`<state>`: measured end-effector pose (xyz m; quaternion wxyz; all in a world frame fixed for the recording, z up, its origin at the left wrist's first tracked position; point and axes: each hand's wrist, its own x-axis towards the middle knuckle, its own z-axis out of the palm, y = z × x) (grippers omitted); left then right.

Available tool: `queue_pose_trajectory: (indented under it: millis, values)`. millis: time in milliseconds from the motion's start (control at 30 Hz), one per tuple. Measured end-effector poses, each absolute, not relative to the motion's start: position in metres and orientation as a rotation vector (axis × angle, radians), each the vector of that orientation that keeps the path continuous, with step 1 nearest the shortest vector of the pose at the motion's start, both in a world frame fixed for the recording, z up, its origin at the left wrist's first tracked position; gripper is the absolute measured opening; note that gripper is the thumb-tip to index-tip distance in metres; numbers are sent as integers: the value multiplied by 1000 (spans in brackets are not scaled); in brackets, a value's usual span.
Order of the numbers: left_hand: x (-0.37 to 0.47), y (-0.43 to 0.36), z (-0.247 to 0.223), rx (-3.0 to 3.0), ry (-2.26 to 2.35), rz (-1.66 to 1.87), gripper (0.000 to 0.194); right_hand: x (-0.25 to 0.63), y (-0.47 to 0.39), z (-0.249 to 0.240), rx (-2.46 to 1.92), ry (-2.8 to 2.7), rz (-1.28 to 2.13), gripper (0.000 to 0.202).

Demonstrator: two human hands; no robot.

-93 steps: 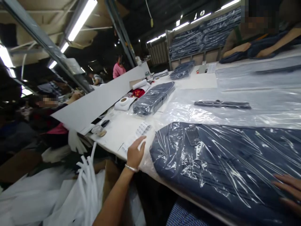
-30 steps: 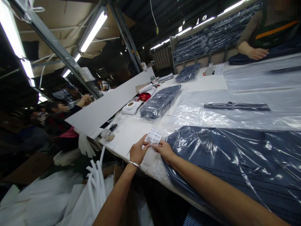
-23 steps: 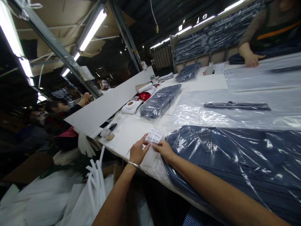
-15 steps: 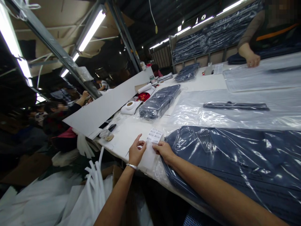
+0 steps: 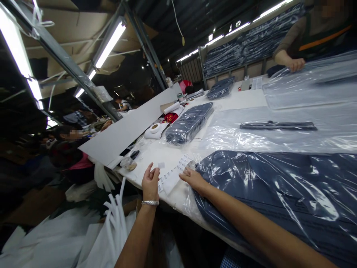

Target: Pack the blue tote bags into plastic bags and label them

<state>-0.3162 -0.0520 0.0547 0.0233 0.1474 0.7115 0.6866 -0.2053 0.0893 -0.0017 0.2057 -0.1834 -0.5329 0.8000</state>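
A white strip of barcode stickers (image 5: 170, 176) stretches, curved, between my two hands over the table edge. My right hand (image 5: 194, 179) is closed on the strip's right part, thumb and fingers pinched together. My left hand (image 5: 150, 184), with a silver bangle at the wrist, is closed in a pinch at the strip's left end. At its fingertips shows a small pale square sticker (image 5: 161, 165), which the hand seems to hold. Right beside my right hand lies a dark blue garment in a clear plastic bag (image 5: 267, 186).
Flat clear bags (image 5: 223, 130) cover the table beyond, one with a dark strip on it. Bagged folded garments (image 5: 189, 123) lie farther back, near a roll of labels (image 5: 154, 128). A co-worker's hand (image 5: 296, 64) holds plastic across the table. A white board (image 5: 125, 130) edges the left.
My left hand has moved left, away from my right hand, and the sticker strip now spreads out between them. The co-worker's hand has lifted the edge of a clear bag.
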Motion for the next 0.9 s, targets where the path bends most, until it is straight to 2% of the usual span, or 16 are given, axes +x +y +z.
queue_pose_trajectory:
  millis: [67,167,267,367,467,667,800,900]
  values:
    - [-295,-49,66,694,2328,2053,63,-191,87,11,-465,-1540,2121,55]
    - [-255,-37,80,1176,2646,1786,56,-157,82,32,-358,-1540,1979,39]
    - [-214,-20,83,1787,2842,1471,53,-115,81,48,-372,-1374,2027,32]
    - [-178,-4,78,2324,2752,1266,57,-72,84,53,-443,-1198,2089,34]
    - [-147,9,68,2613,2546,1178,59,-34,88,47,-515,-1087,2057,33]
    - [-97,20,56,2691,2106,1158,56,30,93,32,-674,-1026,1916,31]
    - [-73,24,61,2300,2071,1289,55,75,96,35,-830,-1328,1742,24]
    - [-60,31,63,1945,1976,1249,52,105,96,42,-921,-1627,1541,18]
